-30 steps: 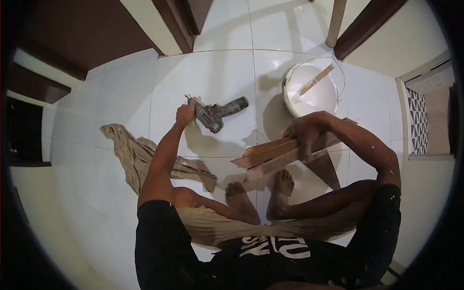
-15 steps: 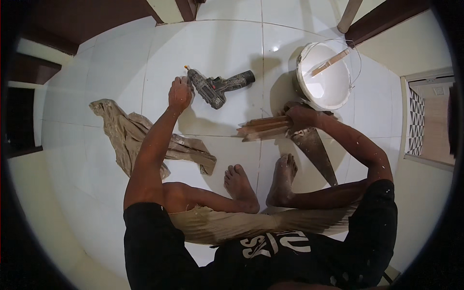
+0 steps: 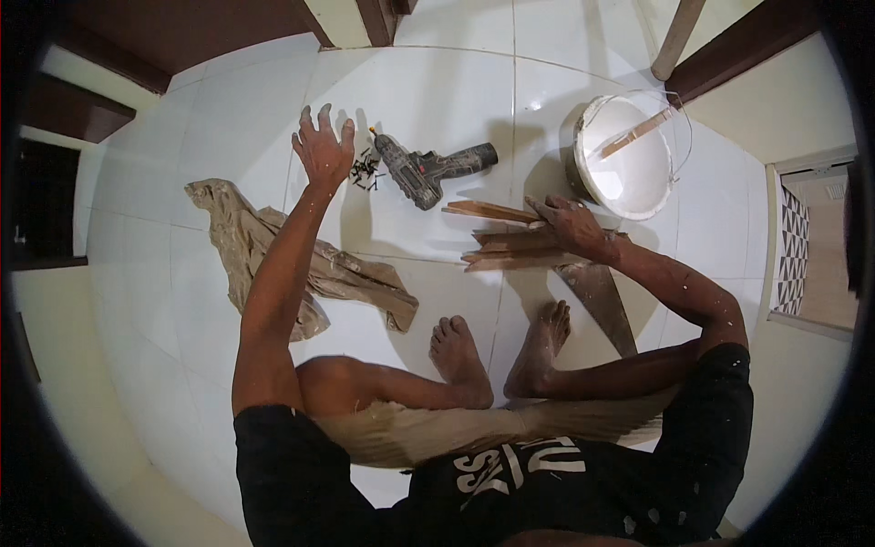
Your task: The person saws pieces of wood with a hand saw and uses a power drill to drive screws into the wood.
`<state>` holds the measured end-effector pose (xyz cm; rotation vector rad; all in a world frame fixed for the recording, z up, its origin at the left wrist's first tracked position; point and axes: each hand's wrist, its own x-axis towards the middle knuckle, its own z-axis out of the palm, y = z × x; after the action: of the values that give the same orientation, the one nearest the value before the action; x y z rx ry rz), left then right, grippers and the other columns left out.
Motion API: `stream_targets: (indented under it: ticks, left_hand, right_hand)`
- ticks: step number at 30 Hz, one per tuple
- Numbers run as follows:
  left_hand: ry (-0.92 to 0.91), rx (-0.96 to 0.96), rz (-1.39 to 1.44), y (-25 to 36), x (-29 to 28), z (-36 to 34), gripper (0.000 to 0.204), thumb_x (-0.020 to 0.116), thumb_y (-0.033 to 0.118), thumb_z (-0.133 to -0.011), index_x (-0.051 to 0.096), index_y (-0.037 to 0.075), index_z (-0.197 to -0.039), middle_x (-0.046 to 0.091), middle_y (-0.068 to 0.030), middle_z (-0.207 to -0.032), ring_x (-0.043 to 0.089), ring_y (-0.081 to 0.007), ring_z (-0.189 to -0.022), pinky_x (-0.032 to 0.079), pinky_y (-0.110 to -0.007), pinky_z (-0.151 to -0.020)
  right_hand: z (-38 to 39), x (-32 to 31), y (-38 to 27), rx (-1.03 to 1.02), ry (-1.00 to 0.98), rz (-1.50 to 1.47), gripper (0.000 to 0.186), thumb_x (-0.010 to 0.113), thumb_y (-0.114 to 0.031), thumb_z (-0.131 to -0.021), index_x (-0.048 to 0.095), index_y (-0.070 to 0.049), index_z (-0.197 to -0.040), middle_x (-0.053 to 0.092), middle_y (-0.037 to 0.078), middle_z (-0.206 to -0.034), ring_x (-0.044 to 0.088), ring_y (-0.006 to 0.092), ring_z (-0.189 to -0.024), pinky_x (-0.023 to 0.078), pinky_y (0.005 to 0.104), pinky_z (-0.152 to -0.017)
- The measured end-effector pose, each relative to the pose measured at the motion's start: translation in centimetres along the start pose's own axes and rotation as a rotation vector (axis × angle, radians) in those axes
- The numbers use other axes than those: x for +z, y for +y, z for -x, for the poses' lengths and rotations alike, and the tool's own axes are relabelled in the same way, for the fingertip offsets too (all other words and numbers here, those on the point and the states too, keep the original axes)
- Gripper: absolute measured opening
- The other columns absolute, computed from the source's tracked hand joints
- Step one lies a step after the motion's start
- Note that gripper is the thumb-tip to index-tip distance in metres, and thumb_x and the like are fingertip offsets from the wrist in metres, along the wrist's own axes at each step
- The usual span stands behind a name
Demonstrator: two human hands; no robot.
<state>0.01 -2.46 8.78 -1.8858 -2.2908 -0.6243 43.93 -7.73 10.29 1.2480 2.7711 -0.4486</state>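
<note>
My left hand (image 3: 324, 157) is held above the floor with its fingers spread, and it holds nothing. Beside it lies a small heap of dark screws (image 3: 365, 170). A cordless drill (image 3: 424, 171), smeared with pale dust and fitted with a bit, rests on its side just right of the screws. Over several thin wooden strips (image 3: 515, 248), my right hand (image 3: 576, 226) has its fingers stretched out and loosened. One separate strip (image 3: 488, 211) reaches up to its fingertips. A handsaw (image 3: 597, 301) lies partly under the strips and that hand, its handle hidden.
A white-lined bucket (image 3: 638, 178) with a wooden stick (image 3: 635, 134) in it stands at the right, beyond my right hand. A crumpled tan cloth (image 3: 251, 251) is on the tiles to the left. My bare feet (image 3: 456, 351) are close in front.
My left hand has moved off the floor beside the drill, uncovering the screws. My right hand has loosened its grip on the wooden strips, which have spread apart.
</note>
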Motion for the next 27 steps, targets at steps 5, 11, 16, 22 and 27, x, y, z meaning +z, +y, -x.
stream_targets:
  ticks: [5,11,16,22,27]
  left_hand:
    - [0.064,-0.027,0.254,1.9,-1.6,2.0,0.048,0.054,0.034,-0.088,0.049,0.003,-0.125,0.033,-0.0278,-0.135,0.035,-0.0410,-0.124,0.023,-0.052,-0.102]
    - [-0.028,0.163,0.307,7.1,-9.0,7.2,0.059,0.060,0.038,-0.085,0.042,0.012,-0.135,0.022,-0.0252,-0.143,0.025,-0.0410,-0.132,0.023,-0.049,-0.106]
    - [-0.256,0.614,-0.018,8.7,-13.6,7.7,0.079,0.070,0.035,-0.074,0.032,0.022,-0.142,0.013,-0.0121,-0.151,0.015,-0.0331,-0.138,0.015,-0.049,-0.111]
    - [-0.415,0.846,-0.064,7.5,-13.9,10.5,0.084,0.071,0.038,-0.071,0.029,0.025,-0.142,0.017,-0.0034,-0.152,0.018,-0.0260,-0.139,0.012,-0.051,-0.112]
    - [-0.302,0.966,-0.209,6.2,-13.1,13.8,0.048,0.057,0.025,-0.081,0.046,0.018,-0.127,0.031,-0.0072,-0.146,0.025,-0.0259,-0.137,0.016,-0.049,-0.112]
  right_hand:
    - [-3.4,-4.0,-2.2,0.024,-0.017,-0.308,0.029,0.061,-0.027,-0.083,0.064,-0.006,-0.102,0.062,0.014,-0.086,0.062,0.0297,-0.075,0.049,0.0409,-0.064]
    - [-8.8,-8.5,-6.5,0.113,-0.065,-0.918,0.037,0.061,-0.035,-0.087,0.065,0.002,-0.089,0.062,0.006,-0.068,0.053,0.0126,-0.064,0.045,0.0329,-0.059]
    - [-15.7,-4.8,-8.1,-0.127,-0.076,-1.016,0.034,0.064,-0.032,-0.083,0.066,0.002,-0.085,0.060,0.004,-0.071,0.053,0.0119,-0.067,0.046,0.0286,-0.063]
    - [-19.4,0.8,-12.7,-0.461,-0.188,-1.291,0.024,0.064,-0.021,-0.082,0.065,0.002,-0.086,0.064,0.006,-0.076,0.054,0.0118,-0.069,0.048,0.0277,-0.062]
    - [-16.9,-1.6,-18.2,-0.383,-0.455,-1.283,0.026,0.066,-0.015,-0.078,0.064,0.004,-0.095,0.065,0.009,-0.088,0.059,0.0148,-0.083,0.048,0.0258,-0.072]
